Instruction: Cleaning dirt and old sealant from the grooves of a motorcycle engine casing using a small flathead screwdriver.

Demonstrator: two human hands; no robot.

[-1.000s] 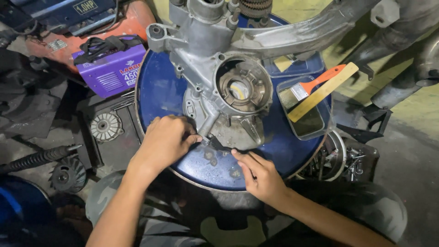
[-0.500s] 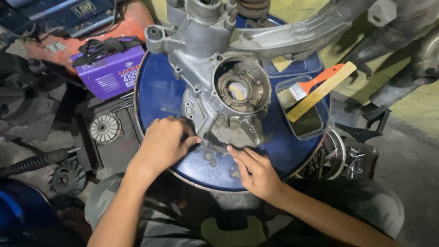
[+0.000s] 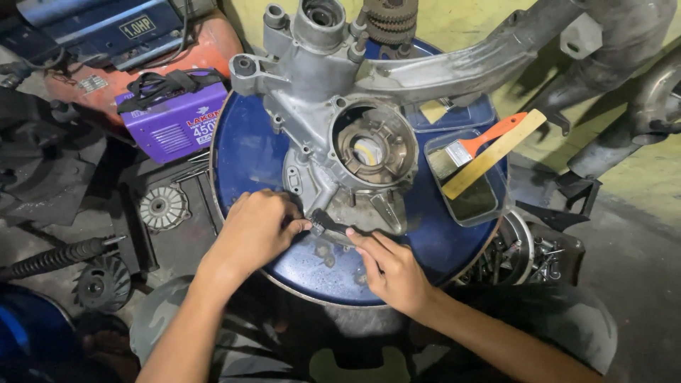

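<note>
A grey aluminium engine case (image 3: pixel 369 149) lies on the round blue drum top (image 3: pixel 245 156), its open circular housing facing up. At the case's near edge, my left hand (image 3: pixel 255 230) curls its fingers around one end of a small dark metal tool (image 3: pixel 328 225). My right hand (image 3: pixel 390 269) pinches the tool's other end with thumb and fingers. The two hands almost touch. The tool's tip rests against the lower rim of the case, and I cannot tell what kind of tool it is.
A clear tray (image 3: pixel 475 202) with an orange-handled paintbrush (image 3: pixel 468 149) sits on the drum's right side. A purple box-shaped machine (image 3: pixel 174 117) and finned round parts (image 3: pixel 162 207) lie on the floor to the left. A crate of metal parts (image 3: pixel 539 255) stands to the right.
My right hand has crept up and left until it meets the left hand at the dark tool. My left hand stays in place at the case's edge.
</note>
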